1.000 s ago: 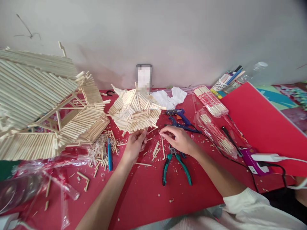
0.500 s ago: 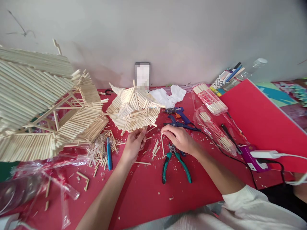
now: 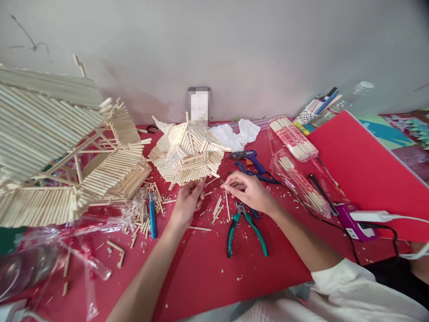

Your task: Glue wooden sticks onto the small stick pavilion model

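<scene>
My left hand is closed at the front lower edge of a small roof model built from thin wooden sticks. Its thumb and fingers pinch that edge, partly hidden beneath it. To the right, my right hand pinches a tiny pale piece of stick between thumb and fingers, apart from the model. Below its fingertips a longer wooden stick lies on the red table. Green-handled pliers rest with handles spread just in front of the right hand.
A larger stick building fills the left. Cut stick bits and a blue craft knife lie beside it. Behind my right hand are a purple glue gun and blue pliers. Packed sticks, a power strip and a red board lie right.
My right hand's fingers have shifted slightly and spread a little, showing the small piece at their tips. My left hand and the model have stayed in place.
</scene>
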### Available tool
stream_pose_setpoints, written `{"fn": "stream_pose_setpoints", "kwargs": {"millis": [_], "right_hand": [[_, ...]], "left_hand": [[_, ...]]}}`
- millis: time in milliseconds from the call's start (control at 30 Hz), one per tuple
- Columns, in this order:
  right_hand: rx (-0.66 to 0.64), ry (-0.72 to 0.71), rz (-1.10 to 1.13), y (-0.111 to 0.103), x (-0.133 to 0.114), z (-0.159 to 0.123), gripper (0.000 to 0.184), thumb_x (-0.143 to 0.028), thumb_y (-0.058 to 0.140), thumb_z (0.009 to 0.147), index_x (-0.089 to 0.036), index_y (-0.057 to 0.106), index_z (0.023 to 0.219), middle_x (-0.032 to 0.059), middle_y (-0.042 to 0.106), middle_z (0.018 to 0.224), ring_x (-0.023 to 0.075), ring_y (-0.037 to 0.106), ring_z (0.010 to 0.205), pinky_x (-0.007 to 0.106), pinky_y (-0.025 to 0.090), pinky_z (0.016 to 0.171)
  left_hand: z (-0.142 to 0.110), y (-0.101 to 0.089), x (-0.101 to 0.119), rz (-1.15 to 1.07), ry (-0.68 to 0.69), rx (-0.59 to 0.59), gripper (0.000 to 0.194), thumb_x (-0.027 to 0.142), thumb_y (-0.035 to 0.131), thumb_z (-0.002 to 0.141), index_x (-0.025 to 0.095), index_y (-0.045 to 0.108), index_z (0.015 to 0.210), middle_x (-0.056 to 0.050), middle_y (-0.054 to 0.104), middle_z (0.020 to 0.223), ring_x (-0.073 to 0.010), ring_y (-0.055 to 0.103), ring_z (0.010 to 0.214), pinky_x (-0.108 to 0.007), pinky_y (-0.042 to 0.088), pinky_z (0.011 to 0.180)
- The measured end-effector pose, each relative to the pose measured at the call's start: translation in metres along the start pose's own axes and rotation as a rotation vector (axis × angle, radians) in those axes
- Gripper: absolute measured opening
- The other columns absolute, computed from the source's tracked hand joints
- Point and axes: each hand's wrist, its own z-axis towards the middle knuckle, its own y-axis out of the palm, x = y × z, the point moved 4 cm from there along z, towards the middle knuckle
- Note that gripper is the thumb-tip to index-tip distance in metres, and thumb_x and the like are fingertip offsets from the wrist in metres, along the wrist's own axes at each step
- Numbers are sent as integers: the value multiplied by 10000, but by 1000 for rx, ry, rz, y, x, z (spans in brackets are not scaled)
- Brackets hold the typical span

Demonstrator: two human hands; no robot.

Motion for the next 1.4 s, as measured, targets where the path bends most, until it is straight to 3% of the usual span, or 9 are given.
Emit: {"fn": "stream_pose_setpoints", "kwargs": {"millis": [133,267,433,600,800,1000,1200,1300,1400], "right_hand": [[-34,-74,-152,-1,-3,1,252,-333,441,1047,-212,662,1043,50,721,913,134,657,692,254,510,613],[-34,-45,-186,0,-1,1,190,-353,445,1057,-220,573,1012,34,745,878,133,664,674,246,480,621],[-37,-34,-262,2,-1,0,188,-378,465,1052,-233,524,948,6,730,783,143,674,675,247,461,640],[-20,-134,-380,1,-6,-1,354,-336,384,1076,-228,513,764,1,673,702,136,639,655,250,449,658],[20,-254,-464,2,-8,0,269,-335,531,1029,-211,691,852,47,736,834,176,685,777,291,510,750],[17,-221,-348,4,-12,-1,244,-346,538,1022,-203,729,970,78,715,954,174,676,816,299,563,718],[-103,108,267,7,-7,-4,352,-544,456,1020,-218,495,894,148,650,1302,174,717,827,222,558,461],[-81,177,388,7,-3,-3,377,-593,447,1009,-236,401,895,156,700,1237,180,737,789,201,528,426],[-19,164,314,4,-2,-2,368,-589,490,992,-226,476,928,117,749,1051,168,719,712,207,516,437]], "left_hand": [[0,1,0,8,0,-3,497,564,820,682,154,585,836,83,480,555,-17,315,385,-167,147,375],[0,0,0,11,3,-2,500,566,820,675,157,576,828,83,482,560,-16,314,385,-167,141,374],[0,-1,0,19,9,1,504,572,817,675,158,569,823,82,482,559,-19,317,388,-166,150,376],[0,0,0,16,13,-8,492,567,814,686,157,575,816,80,480,568,-18,319,391,-167,151,375],[1,-1,-1,13,9,-8,497,569,819,679,161,580,831,81,479,555,-23,316,385,-163,157,370],[1,-1,-1,11,7,-6,499,566,819,678,159,578,835,82,480,553,-22,316,387,-159,161,368],[0,1,1,7,3,-6,497,560,825,669,159,583,834,80,482,547,-19,313,380,-162,155,375],[0,1,2,10,3,1,507,568,826,661,156,594,842,79,484,549,-20,318,379,-166,150,377],[-1,1,2,10,4,0,496,563,823,670,158,589,835,79,479,551,-22,316,385,-168,150,380]]}}
